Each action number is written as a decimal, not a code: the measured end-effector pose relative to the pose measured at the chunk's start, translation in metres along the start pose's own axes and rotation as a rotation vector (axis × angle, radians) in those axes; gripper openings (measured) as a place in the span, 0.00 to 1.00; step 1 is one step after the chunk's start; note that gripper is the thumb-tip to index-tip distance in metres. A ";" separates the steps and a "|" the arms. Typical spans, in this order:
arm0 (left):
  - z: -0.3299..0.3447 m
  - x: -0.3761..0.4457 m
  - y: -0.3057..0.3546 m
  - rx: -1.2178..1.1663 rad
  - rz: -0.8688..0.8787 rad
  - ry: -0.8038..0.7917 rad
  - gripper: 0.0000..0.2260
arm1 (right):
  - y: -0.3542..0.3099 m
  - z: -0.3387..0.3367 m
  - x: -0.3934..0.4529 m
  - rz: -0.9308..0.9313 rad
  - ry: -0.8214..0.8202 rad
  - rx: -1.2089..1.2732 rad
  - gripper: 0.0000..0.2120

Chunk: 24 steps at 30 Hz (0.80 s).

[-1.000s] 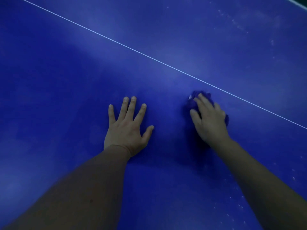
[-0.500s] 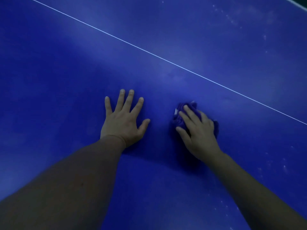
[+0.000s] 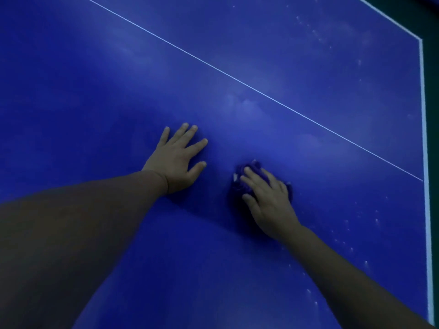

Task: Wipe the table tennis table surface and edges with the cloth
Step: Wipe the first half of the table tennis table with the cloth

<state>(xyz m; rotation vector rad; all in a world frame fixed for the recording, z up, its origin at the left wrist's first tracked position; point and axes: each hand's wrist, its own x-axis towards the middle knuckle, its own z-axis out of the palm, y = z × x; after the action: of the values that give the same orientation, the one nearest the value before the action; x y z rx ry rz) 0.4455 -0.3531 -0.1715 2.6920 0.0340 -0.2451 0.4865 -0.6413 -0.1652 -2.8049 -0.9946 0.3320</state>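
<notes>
The blue table tennis table (image 3: 95,91) fills the head view. My left hand (image 3: 177,160) rests flat on it with its fingers spread, palm down. Just to its right, my right hand (image 3: 268,198) lies over a bunched dark purple cloth (image 3: 249,168), fingers curved over the wad and pressing it onto the surface. Only the cloth's far and left parts show past the fingers. The two hands are a short gap apart.
A thin white centre line (image 3: 237,79) runs diagonally beyond both hands. The table's white-striped right edge (image 3: 424,138) and far right corner are in view, with dark floor (image 3: 433,115) past them. Pale dust specks (image 3: 356,222) dot the surface to the right of the cloth.
My right hand has dragged the cloth back from the centre line toward me and toward my left hand. The view has shifted, and the table's right edge now shows.
</notes>
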 end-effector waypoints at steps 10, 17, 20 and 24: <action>0.045 -0.158 0.005 0.178 -0.097 0.021 0.29 | -0.055 0.024 -0.040 -0.080 -0.031 0.044 0.26; 0.050 -0.164 0.003 0.233 -0.090 -0.012 0.30 | -0.049 0.012 0.008 0.185 0.034 0.081 0.27; 0.050 -0.163 0.002 0.238 -0.095 -0.016 0.30 | -0.078 0.021 0.010 0.150 0.063 0.080 0.27; 0.050 -0.163 0.002 0.239 -0.092 -0.004 0.30 | -0.092 0.034 -0.053 -0.194 0.005 0.022 0.24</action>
<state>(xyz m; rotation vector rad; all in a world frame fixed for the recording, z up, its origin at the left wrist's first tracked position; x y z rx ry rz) 0.2773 -0.3736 -0.1863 2.9313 0.1358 -0.2995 0.3819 -0.6019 -0.1703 -2.6594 -1.2419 0.3091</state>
